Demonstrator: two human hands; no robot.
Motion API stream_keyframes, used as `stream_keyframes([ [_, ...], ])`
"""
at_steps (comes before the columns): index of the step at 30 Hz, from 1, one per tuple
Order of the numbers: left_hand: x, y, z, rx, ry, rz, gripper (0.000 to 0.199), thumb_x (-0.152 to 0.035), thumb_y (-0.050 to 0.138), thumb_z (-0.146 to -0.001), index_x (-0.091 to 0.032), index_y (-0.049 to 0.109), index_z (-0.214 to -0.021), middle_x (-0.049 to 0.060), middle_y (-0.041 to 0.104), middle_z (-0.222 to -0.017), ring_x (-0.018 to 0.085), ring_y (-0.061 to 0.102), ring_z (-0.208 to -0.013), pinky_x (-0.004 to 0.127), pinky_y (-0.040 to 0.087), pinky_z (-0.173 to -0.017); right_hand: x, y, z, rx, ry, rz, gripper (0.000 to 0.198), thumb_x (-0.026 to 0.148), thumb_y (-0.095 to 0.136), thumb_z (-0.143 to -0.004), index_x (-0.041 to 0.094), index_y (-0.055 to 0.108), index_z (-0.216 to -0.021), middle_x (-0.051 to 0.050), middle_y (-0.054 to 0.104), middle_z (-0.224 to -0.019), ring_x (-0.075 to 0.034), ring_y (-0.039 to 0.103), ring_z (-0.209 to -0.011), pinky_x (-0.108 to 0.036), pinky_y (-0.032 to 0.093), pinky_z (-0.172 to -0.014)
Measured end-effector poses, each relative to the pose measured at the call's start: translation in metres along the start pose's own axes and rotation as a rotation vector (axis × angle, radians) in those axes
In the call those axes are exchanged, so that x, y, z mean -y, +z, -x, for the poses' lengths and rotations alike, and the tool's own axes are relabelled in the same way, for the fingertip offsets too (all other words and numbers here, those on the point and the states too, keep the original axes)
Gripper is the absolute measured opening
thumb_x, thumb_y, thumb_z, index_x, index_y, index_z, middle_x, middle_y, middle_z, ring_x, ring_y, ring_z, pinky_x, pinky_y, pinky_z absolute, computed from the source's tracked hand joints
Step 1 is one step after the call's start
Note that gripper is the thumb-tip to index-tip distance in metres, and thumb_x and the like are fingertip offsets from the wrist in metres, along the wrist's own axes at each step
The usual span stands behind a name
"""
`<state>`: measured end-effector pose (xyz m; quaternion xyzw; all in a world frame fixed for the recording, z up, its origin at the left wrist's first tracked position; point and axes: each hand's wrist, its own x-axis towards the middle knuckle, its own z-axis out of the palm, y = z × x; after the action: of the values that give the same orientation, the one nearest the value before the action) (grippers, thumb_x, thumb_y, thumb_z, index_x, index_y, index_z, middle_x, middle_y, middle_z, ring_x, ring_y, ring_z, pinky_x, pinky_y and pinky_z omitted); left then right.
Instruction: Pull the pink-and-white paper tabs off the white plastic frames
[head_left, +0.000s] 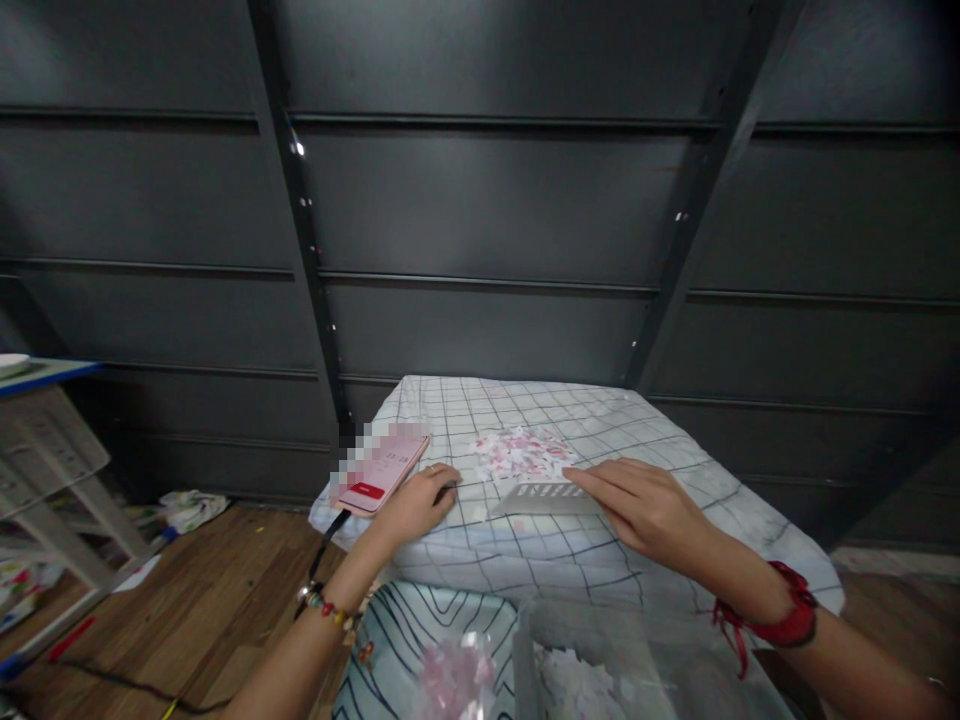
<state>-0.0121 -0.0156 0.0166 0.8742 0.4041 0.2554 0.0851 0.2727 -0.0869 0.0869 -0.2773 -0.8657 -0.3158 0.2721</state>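
Head view first: I see my left hand point(417, 503) curled loosely, knuckles down on the checked cloth point(525, 560), pinching nothing that I can make out. Just beyond its thumb side lies a pink phone point(382, 470) with a dark cable trailing off the edge. My right hand point(645, 505) lies flat, fingers together and stretched out, fingertips pressing a pale perforated strip point(541, 497). Just past the strip sits a scatter of pink and white scraps point(523, 452).

Around your work area
You have a pink phone point(382, 468) on the checked cloth point(525, 560), dark metal shelving point(480, 230) behind, and a white side table point(45, 440) to the left.
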Motion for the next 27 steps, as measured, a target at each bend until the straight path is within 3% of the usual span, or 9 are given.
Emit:
stream_keyframes([
  [9, 0.002, 0.002, -0.001, -0.014, 0.007, 0.001, 0.024, -0.015, 0.041, -0.082, -0.016, 0.058, -0.099, 0.006, 0.062, -0.103, 0.018, 0.056, -0.098, 0.032, 0.042, -0.092, -0.008, -0.011, 0.004, 0.077, 0.004, 0.059, 0.035, 0.002, 0.037, -0.072, 0.014, 0.061, -0.095, -0.004, 0.064, -0.071, -0.014, 0.058, -0.064, -0.027, 0.047, -0.060],
  [18, 0.001, 0.002, -0.003, -0.002, 0.005, -0.013, 0.025, -0.014, 0.041, -0.081, -0.014, 0.058, -0.099, 0.007, 0.062, -0.103, 0.017, 0.056, -0.097, 0.031, 0.042, -0.092, -0.008, -0.008, 0.014, 0.052, 0.038, 0.116, 0.035, 0.002, 0.036, -0.073, 0.014, 0.060, -0.096, -0.005, 0.066, -0.075, -0.013, 0.058, -0.064, -0.026, 0.047, -0.061],
  [23, 0.002, 0.004, -0.002, -0.005, 0.001, -0.007, 0.024, -0.015, 0.041, -0.082, -0.015, 0.059, -0.098, 0.007, 0.062, -0.102, 0.018, 0.056, -0.097, 0.032, 0.042, -0.092, 0.011, -0.016, 0.025, 0.043, 0.084, 0.054, 0.030, 0.003, 0.037, -0.075, 0.014, 0.058, -0.094, -0.005, 0.067, -0.077, -0.012, 0.059, -0.066, -0.026, 0.048, -0.063],
  [27, 0.002, 0.004, -0.002, -0.008, -0.008, 0.001, 0.025, -0.015, 0.041, -0.082, -0.014, 0.059, -0.099, 0.008, 0.062, -0.103, 0.018, 0.056, -0.098, 0.033, 0.042, -0.093, 0.034, -0.025, 0.023, 0.063, 0.103, -0.031, 0.030, 0.004, 0.036, -0.077, 0.016, 0.053, -0.099, -0.003, 0.066, -0.074, -0.011, 0.057, -0.060, -0.024, 0.045, -0.055],
])
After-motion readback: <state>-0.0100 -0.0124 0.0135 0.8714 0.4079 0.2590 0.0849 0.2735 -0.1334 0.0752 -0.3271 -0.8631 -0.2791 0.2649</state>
